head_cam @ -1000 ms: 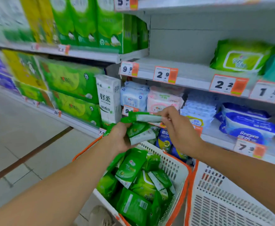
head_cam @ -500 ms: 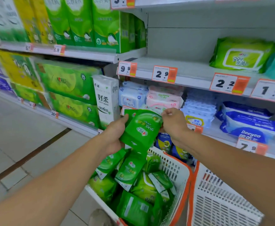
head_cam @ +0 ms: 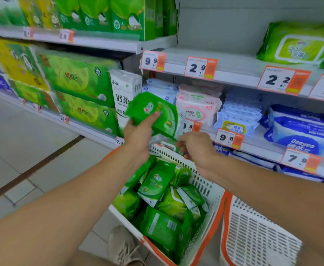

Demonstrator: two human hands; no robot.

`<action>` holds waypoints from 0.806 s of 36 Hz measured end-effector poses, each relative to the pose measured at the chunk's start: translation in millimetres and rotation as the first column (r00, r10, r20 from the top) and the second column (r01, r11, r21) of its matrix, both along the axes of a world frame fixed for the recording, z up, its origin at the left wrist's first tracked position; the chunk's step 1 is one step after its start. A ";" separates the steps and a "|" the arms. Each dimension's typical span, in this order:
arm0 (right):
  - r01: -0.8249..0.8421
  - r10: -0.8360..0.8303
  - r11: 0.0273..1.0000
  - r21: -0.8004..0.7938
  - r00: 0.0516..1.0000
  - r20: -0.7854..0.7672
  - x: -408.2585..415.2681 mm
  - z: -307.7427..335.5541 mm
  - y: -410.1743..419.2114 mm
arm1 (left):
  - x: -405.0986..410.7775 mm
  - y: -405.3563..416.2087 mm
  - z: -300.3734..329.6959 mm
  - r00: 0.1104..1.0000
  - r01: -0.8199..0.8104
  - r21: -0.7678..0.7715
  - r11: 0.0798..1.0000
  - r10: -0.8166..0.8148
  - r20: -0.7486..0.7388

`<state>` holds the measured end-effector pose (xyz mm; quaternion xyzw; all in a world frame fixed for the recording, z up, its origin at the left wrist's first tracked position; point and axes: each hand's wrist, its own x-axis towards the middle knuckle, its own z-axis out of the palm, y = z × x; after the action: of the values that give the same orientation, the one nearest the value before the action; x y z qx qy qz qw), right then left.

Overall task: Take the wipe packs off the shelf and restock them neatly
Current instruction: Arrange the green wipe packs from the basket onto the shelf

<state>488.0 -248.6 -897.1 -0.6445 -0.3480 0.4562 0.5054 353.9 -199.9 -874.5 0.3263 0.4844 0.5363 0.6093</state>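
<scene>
Nearest you: your shoe [head_cam: 125,246] on the tiled floor, beside a white basket [head_cam: 213,198] with orange trim. It holds a loose heap of green wipe packs [head_cam: 157,204], lying at all angles, some face up, some label side up. A second basket [head_cam: 257,239], same make, sits just to the right; what shows of it looks bare, but its inside is mostly out of view.

Above the far rim of the basket: your left hand [head_cam: 138,137] grips a fanned bunch of green packs [head_cam: 153,114], thumb pressed on the front face, the other digits hidden behind. Count uncertain, at least two. Your right hand [head_cam: 197,148] is loosely curled just under that bunch; it seems to pinch the edge of another pack, but motion blur prevents a firm reading.

Further: middle shelf with pink packs [head_cam: 197,104] and blue packs [head_cam: 238,116]. Top shelf [head_cam: 224,60] is bare above the 9.9 and 2.9 price tags, with one large green pack [head_cam: 299,45] at far right.

Judgement: removal looks finished, since the small green packs are all in the basket or in hand. Restocking is barely begun; none yet stands on the bare stretch of top shelf. Most of the work remains: squaring the bunch, placing it, then emptying the basket.
</scene>
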 end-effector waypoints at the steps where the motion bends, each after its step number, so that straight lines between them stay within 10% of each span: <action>1: -0.179 0.180 0.982 -0.062 0.984 0.004 0.1 -0.3 -5.7 | -4.1 2.7 0.9 1.000 -0.009 0.039 0.999 0.009 -0.003; 4: -0.578 0.653 0.734 -0.356 0.745 0.136 14.0 -17.8 -11.6 | -16.4 9.6 1.6 0.993 0.032 0.136 0.990 -0.016 -0.116; 9: -0.391 0.798 0.590 -0.707 0.148 0.584 47.4 -103.8 -5.4 | -22.2 11.9 0.9 0.953 0.164 0.140 0.976 -0.120 -0.277; 13: -0.370 0.854 0.490 -0.789 0.026 0.519 61.0 -167.9 -9.6 | -17.8 13.1 -4.5 0.900 0.288 0.141 0.947 -0.218 -0.378; 22: -0.334 0.702 0.610 -0.719 -0.194 0.686 57.8 -220.6 -8.4 | -28.9 27.0 -12.6 0.769 0.475 0.039 0.879 -0.393 -0.504; 25: -0.433 0.741 0.563 -0.704 -0.112 0.662 58.6 -192.6 -6.1 | -34.5 33.6 -11.8 0.771 0.478 0.016 0.878 -0.411 -0.487; 29: -0.518 0.761 0.647 -0.560 0.393 0.516 57.5 -118.4 13.4 | -44.9 44.2 -9.9 0.816 0.399 -0.004 0.917 -0.357 -0.455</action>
<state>545.5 -235.2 -1015.4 -0.6492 -0.6618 0.3749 0.0001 309.0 -155.7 -884.4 0.5578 0.5113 0.3366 0.5604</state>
